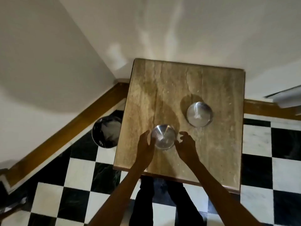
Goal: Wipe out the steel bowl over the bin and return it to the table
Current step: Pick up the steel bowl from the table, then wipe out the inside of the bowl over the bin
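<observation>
Left hand (145, 145) fingers spread, beside bowl | right hand (186, 145) fingers curled apart, opposite side | steel bowl (163, 137) on table (211, 152), near edge | bin (106, 132) on floor, left of table

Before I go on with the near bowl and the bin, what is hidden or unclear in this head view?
- Bin: its right side is hidden under the table edge; contents are dim and unclear.
- Near bowl: residue inside lost in glare and blur.
- Left hand, right hand: contact with the bowl unclear.
- No cloth visible.
</observation>
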`<state>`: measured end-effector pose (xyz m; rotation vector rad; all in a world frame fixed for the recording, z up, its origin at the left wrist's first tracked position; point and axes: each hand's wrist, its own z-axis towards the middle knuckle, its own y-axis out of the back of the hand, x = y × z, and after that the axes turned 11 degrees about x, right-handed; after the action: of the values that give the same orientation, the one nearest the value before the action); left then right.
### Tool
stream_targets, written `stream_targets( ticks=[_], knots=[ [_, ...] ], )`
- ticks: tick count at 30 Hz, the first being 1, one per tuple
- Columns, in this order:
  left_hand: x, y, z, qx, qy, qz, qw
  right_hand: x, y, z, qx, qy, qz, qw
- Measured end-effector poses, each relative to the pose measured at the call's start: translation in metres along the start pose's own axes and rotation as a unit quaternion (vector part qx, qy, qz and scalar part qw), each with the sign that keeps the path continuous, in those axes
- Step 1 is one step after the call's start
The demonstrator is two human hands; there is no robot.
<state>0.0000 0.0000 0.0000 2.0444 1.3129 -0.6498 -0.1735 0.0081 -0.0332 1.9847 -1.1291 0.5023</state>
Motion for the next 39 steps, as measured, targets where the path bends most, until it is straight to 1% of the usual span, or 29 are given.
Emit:
stream_targets(
  ticks=[3,6,8,12,14,16,18,19,21,23,24,26,29,31,34,35,36,37,38,39],
  knots=[
    [0.013,-0.008,0.019,-0.021,0.018,-0.088,0.996,0.001,-0.013,0.019,-0.026,-0.016,0.0,1.0],
    [0.021,-0.012,0.025,-0.025,0.049,-0.182,0.982,0.003,-0.017,0.025,-0.039,-0.034,-0.031,0.998],
    [0.024,-0.006,0.028,-0.028,0.058,-0.254,0.965,0.007,-0.022,0.027,-0.045,-0.031,-0.041,0.998],
    [0.027,0.012,0.027,-0.029,0.142,-0.363,0.921,0.019,-0.027,0.024,-0.036,-0.028,-0.053,0.998],
    [0.037,0.032,0.024,-0.017,0.165,-0.409,0.897,0.034,-0.033,0.02,-0.029,-0.007,-0.048,0.998],
    [0.054,0.059,0.018,-0.005,0.175,-0.476,0.862,0.055,-0.047,0.019,-0.016,0.026,-0.047,0.998],
    [0.062,0.08,0.009,0.04,0.175,-0.547,0.818,0.077,-0.057,0.016,0.015,0.058,-0.047,0.997],
    [0.07,0.096,0.005,0.071,0.165,-0.588,0.789,0.093,-0.069,0.018,0.042,0.071,-0.047,0.995],
    [0.088,0.126,-0.002,0.15,0.125,-0.671,0.715,0.122,-0.095,0.022,0.096,0.088,-0.047,0.99],
    [0.105,0.152,-0.005,0.211,0.082,-0.725,0.65,0.147,-0.124,0.028,0.137,0.098,-0.067,0.984],
    [0.111,0.163,-0.005,0.226,0.061,-0.742,0.629,0.156,-0.137,0.032,0.149,0.102,-0.07,0.981],
    [0.119,0.177,0.002,0.235,0.025,-0.763,0.602,0.168,-0.16,0.041,0.146,0.119,-0.089,0.978],
    [0.138,0.203,0.026,0.2,-0.011,-0.775,0.599,0.183,-0.2,0.063,0.15,0.163,-0.124,0.967],
    [0.148,0.219,0.043,0.173,-0.003,-0.776,0.606,0.191,-0.219,0.083,0.162,0.191,-0.143,0.957],
    [0.157,0.236,0.067,0.14,0.006,-0.767,0.627,0.192,-0.239,0.113,0.194,0.207,-0.159,0.946],
    [0.158,0.241,0.073,0.12,0.017,-0.757,0.642,0.191,-0.241,0.119,0.205,0.2,-0.152,0.946],
    [0.162,0.243,0.084,0.097,0.026,-0.743,0.662,0.187,-0.243,0.127,0.212,0.189,-0.14,0.948],
    [0.166,0.245,0.092,0.07,0.032,-0.711,0.699,0.184,-0.243,0.13,0.211,0.185,-0.131,0.951],
    [0.172,0.245,0.102,0.039,0.039,-0.658,0.751,0.178,-0.242,0.134,0.206,0.192,-0.128,0.951],
    [0.175,0.243,0.109,0.008,0.042,-0.581,0.813,0.173,-0.241,0.135,0.204,0.205,-0.131,0.948]
  ],
)
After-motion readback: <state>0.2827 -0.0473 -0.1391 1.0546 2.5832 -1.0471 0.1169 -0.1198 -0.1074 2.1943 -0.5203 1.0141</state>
